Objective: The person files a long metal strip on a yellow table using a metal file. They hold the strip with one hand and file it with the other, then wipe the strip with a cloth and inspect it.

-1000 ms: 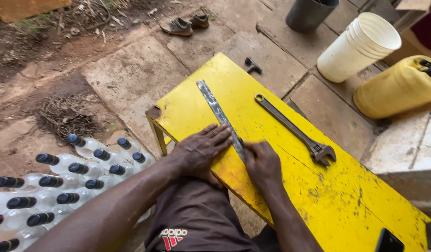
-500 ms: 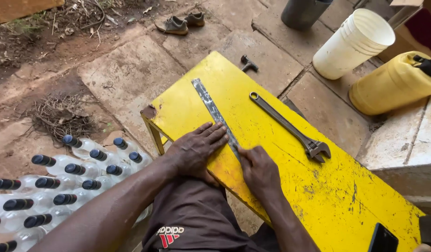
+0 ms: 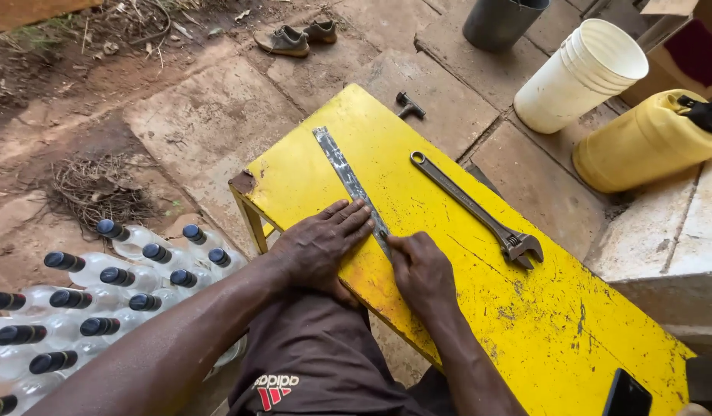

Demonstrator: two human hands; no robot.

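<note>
On the yellow table [image 3: 464,308], left hand [image 3: 321,246] lies flat, right hand [image 3: 421,270] curled, both pressing the metal strip [image 3: 348,181].

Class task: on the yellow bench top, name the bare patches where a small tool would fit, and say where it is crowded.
Free: the far corner of the yellow bench left of the metal strip, and the scuffed stretch between the adjustable wrench and the dark phone. Crowded: the near edge, where the left hand and right hand press the strip.

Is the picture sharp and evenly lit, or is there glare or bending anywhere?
Head view: soft, even daylight, no hard shadows; the left hand, right hand and metal strip look sharp; faint sheen on the yellow table; wide-angle stretching shows toward the edges.
</note>
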